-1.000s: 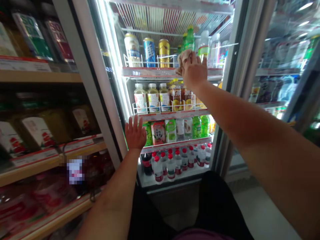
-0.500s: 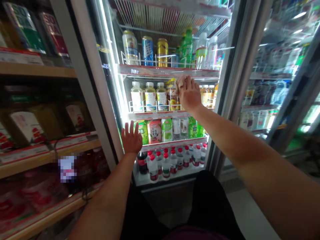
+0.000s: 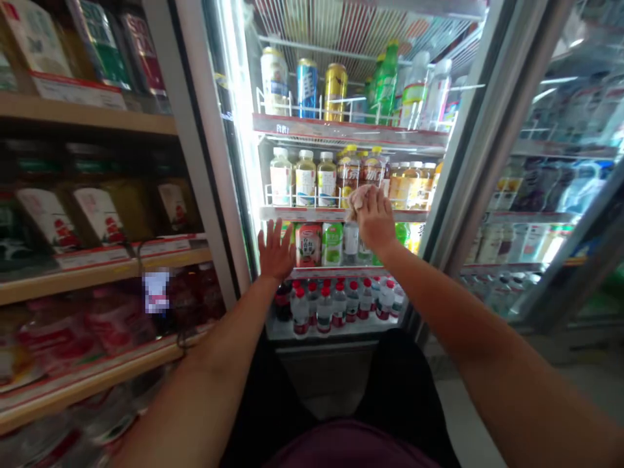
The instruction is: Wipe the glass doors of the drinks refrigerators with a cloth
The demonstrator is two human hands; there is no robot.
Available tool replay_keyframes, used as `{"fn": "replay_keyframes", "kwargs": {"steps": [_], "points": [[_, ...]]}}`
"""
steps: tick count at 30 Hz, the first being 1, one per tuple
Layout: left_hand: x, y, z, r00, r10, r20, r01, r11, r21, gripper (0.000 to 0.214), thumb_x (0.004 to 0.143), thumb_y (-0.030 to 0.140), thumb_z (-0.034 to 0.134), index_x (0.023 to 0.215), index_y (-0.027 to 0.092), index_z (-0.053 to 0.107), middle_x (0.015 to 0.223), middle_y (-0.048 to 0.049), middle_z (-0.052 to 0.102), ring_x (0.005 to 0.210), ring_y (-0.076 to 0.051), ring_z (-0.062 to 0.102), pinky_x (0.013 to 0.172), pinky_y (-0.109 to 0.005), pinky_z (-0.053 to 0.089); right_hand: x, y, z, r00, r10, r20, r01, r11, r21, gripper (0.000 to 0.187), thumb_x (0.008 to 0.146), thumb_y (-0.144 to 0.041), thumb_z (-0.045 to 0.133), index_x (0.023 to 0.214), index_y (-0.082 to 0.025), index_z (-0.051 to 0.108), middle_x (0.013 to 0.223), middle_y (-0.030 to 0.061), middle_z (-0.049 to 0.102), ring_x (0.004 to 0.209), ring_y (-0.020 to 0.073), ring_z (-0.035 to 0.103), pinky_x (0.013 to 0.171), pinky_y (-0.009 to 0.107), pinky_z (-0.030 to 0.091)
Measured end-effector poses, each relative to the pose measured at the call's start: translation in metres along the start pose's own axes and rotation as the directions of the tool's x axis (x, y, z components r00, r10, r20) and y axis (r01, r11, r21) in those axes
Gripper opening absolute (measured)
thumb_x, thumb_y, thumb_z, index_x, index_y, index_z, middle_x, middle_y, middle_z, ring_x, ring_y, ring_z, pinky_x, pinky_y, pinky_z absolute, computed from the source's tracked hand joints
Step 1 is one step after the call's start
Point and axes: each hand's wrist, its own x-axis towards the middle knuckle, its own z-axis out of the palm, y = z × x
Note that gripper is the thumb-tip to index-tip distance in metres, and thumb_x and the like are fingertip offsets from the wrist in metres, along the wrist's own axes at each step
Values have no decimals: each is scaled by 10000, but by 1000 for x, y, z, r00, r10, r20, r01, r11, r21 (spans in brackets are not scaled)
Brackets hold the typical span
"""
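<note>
Left to right: at 9 o'clock we have wooden shelves of drinks, unlit and outside the cabinet. At about 8 o'clock, just left of centre, our left hand is spread wide, palm forward, holding nothing, beside the red carton in the lit cooler; it sits about where it was a second ago. At 12 o'clock, the cans stand upright on the upper rack. At 2 o'clock is the cloth, bunched under the curled fingers of our right hand. That's the change: the cloth was level with the can shelf, then the tea bottles, and now sits in front of the edge just under them. Our read: the work is stepping down shelf by shelf, left hand likely steadying. Contact with the front: can't confirm for either palm. Red-capped bottles at 6 o'clock are below the cloth. Neighbouring cooler at 3 o'clock, blurred.
</note>
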Motion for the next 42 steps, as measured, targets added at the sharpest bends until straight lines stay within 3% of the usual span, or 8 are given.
{"fn": "replay_keyframes", "kwargs": {"steps": [4,9,22,32,42], "points": [[27,33,12,974,221,53,-222,975,5,504,978,259,450,1481,268,487,1583,-58,396,1546,-228,117,1277,-488,41,-29,1,19,999,-32,-21,32,999,20,534,1017,-212,384,1530,-63,407,1595,223,311,1512,384,219,1200,583,278],[49,59,28,975,211,63,-212,977,10,525,998,245,419,1522,272,422,1596,-37,364,1543,-209,128,1279,-487,57,-72,3,41,994,-108,-27,109,993,36,518,1005,-198,406,1510,-90,451,1592,199,329,1512,378,226,1199,593,285],[47,60,34,979,189,81,-193,980,46,551,998,231,404,1548,254,375,1627,-19,301,1550,-205,41,1289,-492,-5,-179,5,87,966,-244,90,230,963,142,537,947,-115,447,1482,-94,491,1568,201,357,1498,385,251,1186,612,312],[48,63,31,979,174,102,-181,982,63,552,989,218,404,1540,247,391,1623,-29,309,1549,-208,45,1290,-496,1,-228,12,106,927,-353,127,343,934,98,512,935,-104,485,1442,-142,546,1570,149,376,1483,365,310,1212,604,258],[47,62,32,981,176,84,-180,983,43,539,991,225,403,1529,251,411,1615,-32,333,1550,-217,87,1285,-498,13,-252,25,116,875,-465,137,443,882,165,542,950,-52,443,1463,-215,515,1540,71,448,1470,249,367,1255,526,181]]}}
